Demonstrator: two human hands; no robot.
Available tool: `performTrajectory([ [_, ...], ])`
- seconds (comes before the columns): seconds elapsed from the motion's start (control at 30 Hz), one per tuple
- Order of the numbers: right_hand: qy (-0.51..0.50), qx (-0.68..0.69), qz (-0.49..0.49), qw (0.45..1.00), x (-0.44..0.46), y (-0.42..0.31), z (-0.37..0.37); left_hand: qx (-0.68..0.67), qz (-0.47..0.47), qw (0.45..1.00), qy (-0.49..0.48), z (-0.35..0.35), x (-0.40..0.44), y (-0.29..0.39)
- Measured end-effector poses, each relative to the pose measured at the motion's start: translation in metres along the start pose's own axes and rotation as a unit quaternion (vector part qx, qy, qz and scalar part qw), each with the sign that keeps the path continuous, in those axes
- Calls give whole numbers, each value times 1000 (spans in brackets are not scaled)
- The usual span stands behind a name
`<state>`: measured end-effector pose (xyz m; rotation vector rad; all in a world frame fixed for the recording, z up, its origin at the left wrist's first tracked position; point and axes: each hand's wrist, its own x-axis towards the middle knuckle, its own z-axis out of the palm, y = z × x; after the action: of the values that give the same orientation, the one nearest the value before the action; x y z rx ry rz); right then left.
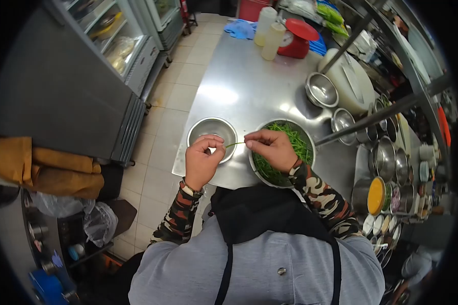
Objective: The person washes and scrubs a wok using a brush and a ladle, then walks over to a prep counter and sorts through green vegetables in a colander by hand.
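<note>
A thin green stalk (236,144), possibly a green bean, stretches between my two hands. My left hand (202,161) pinches one end above the near side of a small steel bowl (206,122). With thumb and forefinger, my right hand (274,148) grips the other end, in front of a larger metal bowl (312,148). Many cut green stalks (297,136) fill that larger bowl, partly covered by my right hand and wrist. Inside the small bowl, the part behind my left hand is hidden.
Both bowls stand on a steel table (239,86). Further back are two squeeze bottles (269,38), a red scale (299,36) and a blue cloth (240,29). Steel bowls (322,89) and a metal rail (371,119) line the right side. A fridge (107,40) stands left.
</note>
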<state>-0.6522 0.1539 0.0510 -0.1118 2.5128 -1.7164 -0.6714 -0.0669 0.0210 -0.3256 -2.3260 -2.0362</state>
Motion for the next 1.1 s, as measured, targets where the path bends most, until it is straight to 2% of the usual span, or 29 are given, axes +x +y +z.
performTrajectory([
  [0.07, -9, 101, 35, 994, -8, -12, -12, -12, 11, 999, -29, 10, 6, -1],
  [0.17, 38, 97, 29, 994, -19, -19, -10, -15, 33, 997, -62, 24, 13, 5],
  [0.2, 65, 142, 22, 987, -19, -12, -6, -28, 22, 996, -78, 26, 14, 6],
  [0.43, 78, 124, 72, 987, -13, -9, -9, -47, 9, 996, -80, 15, 21, 5],
  [0.5, 80, 126, 73, 986, -11, -6, -8, 4, 1, 1000, -22, 1, 24, -2],
  [0.57, 85, 121, 64, 987, -10, -5, -8, 12, 9, 1000, -10, -10, 26, -8],
  [0.63, 81, 115, 72, 987, -7, -4, -8, 145, -8, 989, 7, -19, 28, -9],
  [0.67, 91, 119, 54, 987, -5, -2, -7, 230, 86, 969, -12, -25, 30, -20],
  [0.77, 104, 118, 37, 987, -4, 0, -16, 287, 83, 954, 6, -33, 29, -36],
  [0.83, 147, 115, 3, 982, -8, -11, -32, 274, 69, 959, 9, -34, 27, -36],
  [0.97, 196, 97, 41, 975, -29, -15, -73, 276, 75, 958, 33, -24, 24, -32],
  [1.03, 214, 80, 46, 973, -42, 1, -85, 256, 42, 965, 47, -19, 22, -28],
  [1.1, 221, 34, 92, 970, -53, 14, -91, 265, 49, 962, 40, -23, 21, -38],
])
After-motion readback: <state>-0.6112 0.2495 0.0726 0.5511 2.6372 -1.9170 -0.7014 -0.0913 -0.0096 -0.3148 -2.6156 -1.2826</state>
